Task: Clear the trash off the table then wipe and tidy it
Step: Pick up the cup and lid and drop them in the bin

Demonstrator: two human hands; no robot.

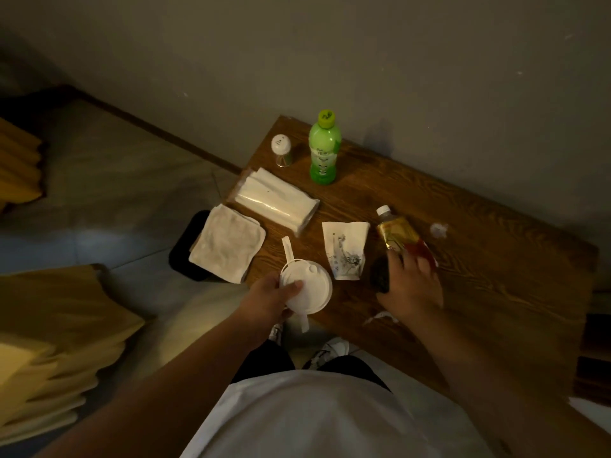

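**Table partly cluttered; both hands on trash at the near edge**

The left hand [271, 296] grips a white lidded cup [305, 287] with a straw [287, 246], at the near left edge of the wooden table [489, 259]. The right hand [415, 284] closes its fingers on a lying yellow bottle [396, 231]; a dark object [380, 276] sits under the palm, unidentifiable. Between the hands lies a printed paper bag [345, 251]. A folded cloth [228, 247] overhangs the left edge, above a black bin [185, 256]. Behind it, a tissue pack [276, 200], shaker [281, 149] and upright green bottle [324, 148] stand near the wall. A crumpled scrap [439, 229] lies right; bare tabletop beyond it.
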